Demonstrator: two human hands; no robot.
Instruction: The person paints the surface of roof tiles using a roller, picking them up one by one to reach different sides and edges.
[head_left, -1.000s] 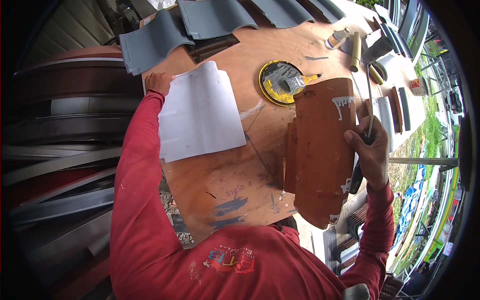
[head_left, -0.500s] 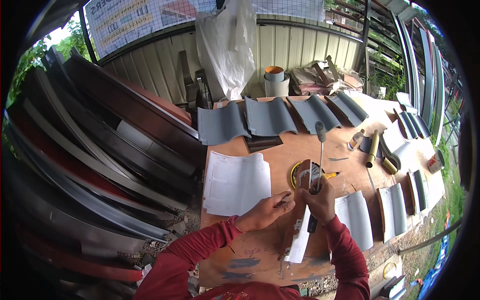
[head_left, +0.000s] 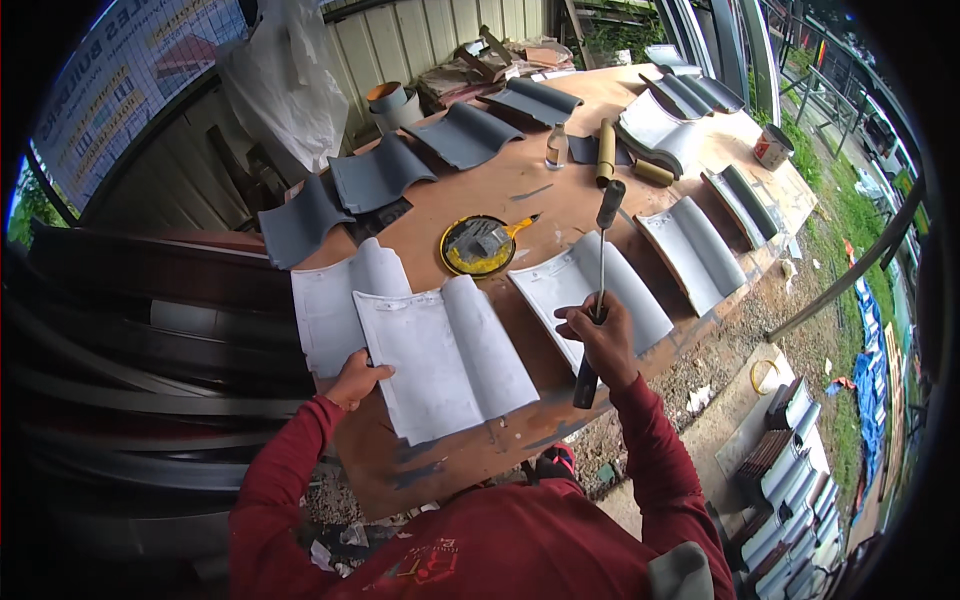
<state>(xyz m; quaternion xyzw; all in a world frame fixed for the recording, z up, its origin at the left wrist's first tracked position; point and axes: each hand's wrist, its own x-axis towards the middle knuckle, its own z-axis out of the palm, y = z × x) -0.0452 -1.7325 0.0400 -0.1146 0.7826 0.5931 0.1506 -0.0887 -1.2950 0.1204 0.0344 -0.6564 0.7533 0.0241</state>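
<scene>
Four grey tiles (head_left: 380,174) beyond the paint lid (head_left: 484,267) appear finished; white tiles (head_left: 547,281) flanking it do not. Left hand (head_left: 356,382) grips nearer tile (head_left: 437,365); right hand (head_left: 609,343) clasps roller (head_left: 610,205).

Front white tile (head_left: 440,360) matt; tabletop (head_left: 572,213) scuffed wood.

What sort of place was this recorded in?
Probably an open-air workshop or yard: curved grey and white tiles lie on a wooden table with a paint-smeared lid, and grass grows alongside.
</scene>
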